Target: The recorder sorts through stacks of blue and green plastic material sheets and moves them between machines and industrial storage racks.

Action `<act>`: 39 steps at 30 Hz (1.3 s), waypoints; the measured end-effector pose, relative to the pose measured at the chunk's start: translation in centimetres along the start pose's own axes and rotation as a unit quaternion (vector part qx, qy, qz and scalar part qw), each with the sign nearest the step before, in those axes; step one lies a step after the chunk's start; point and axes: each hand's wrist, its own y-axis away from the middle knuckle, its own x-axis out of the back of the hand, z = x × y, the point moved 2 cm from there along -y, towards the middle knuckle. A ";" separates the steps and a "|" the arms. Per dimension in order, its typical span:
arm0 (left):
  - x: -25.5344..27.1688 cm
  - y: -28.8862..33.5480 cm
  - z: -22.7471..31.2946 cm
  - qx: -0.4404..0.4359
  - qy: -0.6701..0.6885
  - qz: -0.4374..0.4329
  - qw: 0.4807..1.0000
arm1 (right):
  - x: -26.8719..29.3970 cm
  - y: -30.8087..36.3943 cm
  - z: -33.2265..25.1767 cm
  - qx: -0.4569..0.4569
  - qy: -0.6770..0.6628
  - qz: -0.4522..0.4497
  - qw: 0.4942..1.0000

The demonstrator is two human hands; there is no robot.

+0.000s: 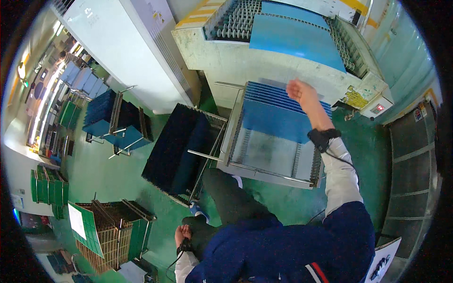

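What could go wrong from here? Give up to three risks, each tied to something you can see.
The right hand appears to be over the upright blue panels in the grey rack; a dip might scrape their edges.

The cord at the wrist strap hangs loosely and could snag on the rack.

The nearer blue sheet on the rollers seems to reach the front edge of the machine, so a bump could shift it.

Blue panels (276, 121) in slotted rack (264, 170); blue sheets (296, 40) flat on rollers (233, 29)
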 end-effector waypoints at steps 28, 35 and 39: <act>3.3 -4.1 1.2 0.024 -0.057 -0.213 0.975 | -3.9 6.2 7.6 0.223 0.780 0.036 0.584; 1.9 -2.4 1.2 0.030 -0.041 -0.105 0.993 | -3.1 5.2 7.7 0.173 0.797 0.040 0.578; 2.9 -3.1 1.6 0.096 -0.006 -0.161 0.982 | -3.5 4.7 8.6 0.199 0.794 0.071 0.570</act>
